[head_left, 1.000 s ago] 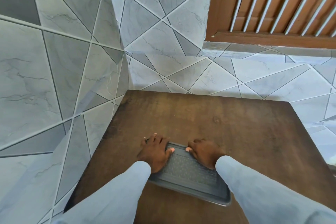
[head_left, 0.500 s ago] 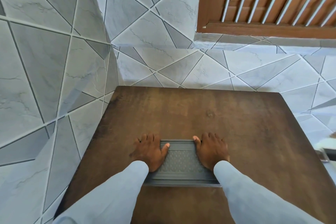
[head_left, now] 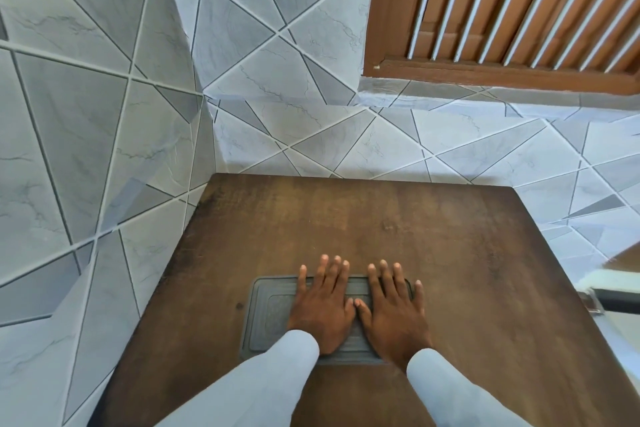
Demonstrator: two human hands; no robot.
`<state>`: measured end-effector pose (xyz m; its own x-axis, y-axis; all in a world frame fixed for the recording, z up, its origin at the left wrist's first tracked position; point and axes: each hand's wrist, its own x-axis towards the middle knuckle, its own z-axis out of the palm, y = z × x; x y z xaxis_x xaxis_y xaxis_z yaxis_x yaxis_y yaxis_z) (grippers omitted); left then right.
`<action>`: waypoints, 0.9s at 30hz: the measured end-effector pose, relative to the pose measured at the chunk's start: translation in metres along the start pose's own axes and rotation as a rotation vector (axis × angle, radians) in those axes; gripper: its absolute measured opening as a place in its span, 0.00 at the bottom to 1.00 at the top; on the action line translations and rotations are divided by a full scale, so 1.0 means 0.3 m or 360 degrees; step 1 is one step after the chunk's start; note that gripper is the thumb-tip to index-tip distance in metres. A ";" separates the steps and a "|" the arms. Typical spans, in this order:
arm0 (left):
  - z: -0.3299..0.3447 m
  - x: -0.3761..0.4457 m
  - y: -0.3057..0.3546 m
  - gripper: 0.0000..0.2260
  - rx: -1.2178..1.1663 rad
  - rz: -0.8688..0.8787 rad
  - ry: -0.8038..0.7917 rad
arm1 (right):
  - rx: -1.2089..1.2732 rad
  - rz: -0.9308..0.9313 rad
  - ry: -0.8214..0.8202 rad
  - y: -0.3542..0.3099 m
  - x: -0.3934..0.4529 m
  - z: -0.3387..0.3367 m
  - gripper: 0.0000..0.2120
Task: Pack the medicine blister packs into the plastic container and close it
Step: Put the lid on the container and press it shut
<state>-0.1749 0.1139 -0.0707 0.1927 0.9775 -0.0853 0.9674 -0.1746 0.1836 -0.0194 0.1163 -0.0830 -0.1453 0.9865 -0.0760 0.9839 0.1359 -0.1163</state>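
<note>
On the worktop (head_left: 450,253), left hand (head_left: 320,308) and right hand (head_left: 394,315) press flat, fingers spread, on the container lid (head_left: 268,319); uneven pressure may leave one corner unlatched

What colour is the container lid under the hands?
Dark grey lid, with a raised rectangular pattern; seen in the head view.

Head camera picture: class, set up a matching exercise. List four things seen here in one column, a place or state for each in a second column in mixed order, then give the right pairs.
Things:
1. left hand
2. grey container lid
3. wooden table
4. slatted wooden shutter

Descriptions:
A. upper right, on the wall
B. flat, fingers spread, pressing down
C. under both hands
D. in the tiled corner

Pairs: 1-B, 2-C, 3-D, 4-A
</note>
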 end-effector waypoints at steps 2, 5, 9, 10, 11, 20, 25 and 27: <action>0.003 0.006 -0.008 0.30 0.0013 0.0004 -0.0050 | -0.0019 0.0007 -0.0024 0.004 -0.013 0.000 0.37; -0.002 0.025 -0.011 0.30 -0.0005 -0.0014 -0.0133 | -0.0004 0.0008 -0.0059 0.000 0.009 -0.009 0.38; -0.028 0.043 -0.011 0.30 -0.0025 0.0007 -0.0191 | -0.0005 -0.0002 -0.0131 0.010 0.027 -0.029 0.38; -0.024 0.035 -0.007 0.30 -0.0011 0.0009 -0.0182 | -0.0016 -0.0004 -0.0120 0.011 0.015 -0.026 0.38; -0.021 0.023 -0.006 0.30 0.0001 0.0007 -0.0165 | -0.0029 -0.0014 -0.0097 0.008 0.003 -0.025 0.38; 0.039 -0.068 -0.020 0.33 -0.0049 -0.0107 0.0055 | 0.0002 0.0018 0.0038 0.008 -0.102 -0.022 0.40; 0.074 -0.084 -0.021 0.33 -0.0023 -0.0105 0.0093 | -0.0024 0.0014 0.0083 0.009 -0.121 -0.010 0.39; 0.075 -0.074 -0.027 0.33 -0.0014 -0.0107 0.0085 | -0.0034 0.0020 0.0089 0.006 -0.108 -0.001 0.38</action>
<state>-0.1833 0.0910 -0.0923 0.1180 0.9920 -0.0457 0.9763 -0.1075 0.1876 -0.0128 0.0845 -0.0804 -0.1273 0.9916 -0.0216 0.9877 0.1248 -0.0943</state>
